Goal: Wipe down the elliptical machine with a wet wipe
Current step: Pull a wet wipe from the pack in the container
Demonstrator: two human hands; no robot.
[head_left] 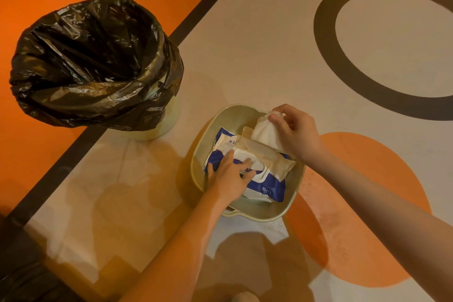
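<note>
step: pulling one wipe out of the pack; machine wiping not started, elliptical not in view.
right hand (295, 130): fingers pinched the top of a white wet wipe (266, 133), lifted partway out of the pack opening, lower end hidden behind the raised lid flap.
left hand (230, 176): fingers spread and fairly straight, pressed flat on the wipe pack (263, 182) to hold it down, not curled round it.
pack location: lay in a pale green basin (289, 211) on the floor (269, 44), lid flap (259, 149) stood open.
bin: trash bin with black liner (93, 61) stood near the basin, to its left, not touching.
risk 1: next wipe likely to trail out with this one if the pull is fast, since sheets interleave; wasted wipe.
risk 2: pack could lift or slide in the basin if the left hand eases off before the sheet clears.
risk 3: wipe could tear if it snags at the opening; pinch was only at one end.
risk 4: flap left open afterwards, pack dries out.
writing: "80 PCS" in white on the blue part of the pack; small characters on the white label top left, too small to read; no brand readable.
</note>
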